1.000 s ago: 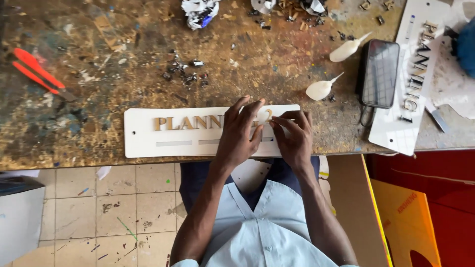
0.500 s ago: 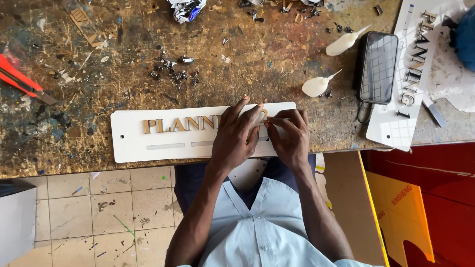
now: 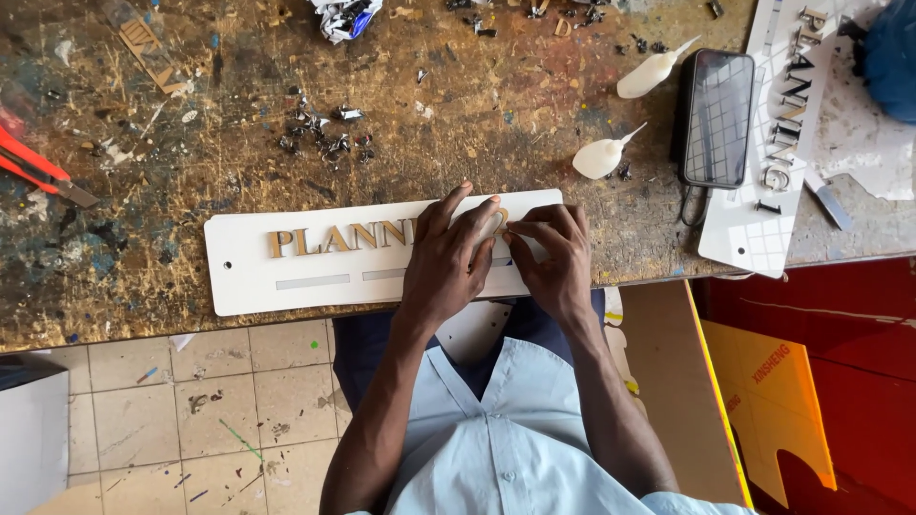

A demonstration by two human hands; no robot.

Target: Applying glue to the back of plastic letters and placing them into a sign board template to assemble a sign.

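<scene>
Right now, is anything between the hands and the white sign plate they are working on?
Nothing visible. The left hand and right hand both rest directly on the white sign plate, over its right end, fingertips meeting at a gold letter there.

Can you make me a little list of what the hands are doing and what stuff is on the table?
Left hand: spread flat on the white sign plate, pressing a gold letter
Right hand: fingers pinching at the same letter
Gold letters: a row stuck along the plate
Glue bottles: two small white ones with pointed tips, lying down
Phone: dark, right of the bottles
Second sign plate: white, lettered, at the right
Utility knife: red, far left
Workbench: scratched, paint-stained wood
</scene>
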